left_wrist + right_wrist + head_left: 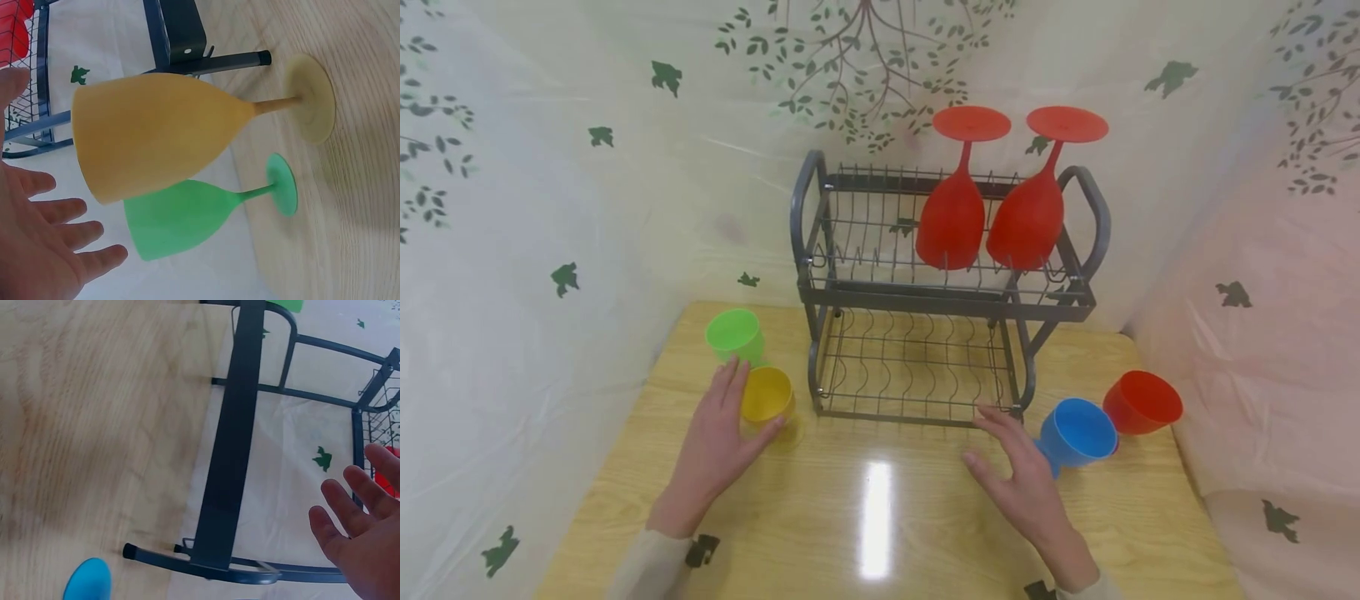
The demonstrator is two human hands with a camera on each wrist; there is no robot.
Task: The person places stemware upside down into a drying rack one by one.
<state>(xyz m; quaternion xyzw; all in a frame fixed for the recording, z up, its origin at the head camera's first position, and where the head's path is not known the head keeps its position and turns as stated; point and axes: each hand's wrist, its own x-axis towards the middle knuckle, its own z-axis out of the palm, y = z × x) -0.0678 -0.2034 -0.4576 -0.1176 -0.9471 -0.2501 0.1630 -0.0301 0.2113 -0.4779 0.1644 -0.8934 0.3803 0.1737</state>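
Left hand [715, 443], spread and empty, is hovering beside the yellow goblet [767, 394], green goblet [734, 333] beyond; right hand [1028, 485], equally so, near blue goblet [1078, 433] and red goblet [1142, 404]. From afar I am judging two inverted goblets [951, 217] on the rack [940, 303] done, four on the table [820, 517] remaining.

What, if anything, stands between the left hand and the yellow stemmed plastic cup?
Nothing visible: the left hand is directly beside the yellow stemmed plastic cup, and the green stemmed plastic cup stands farther back.
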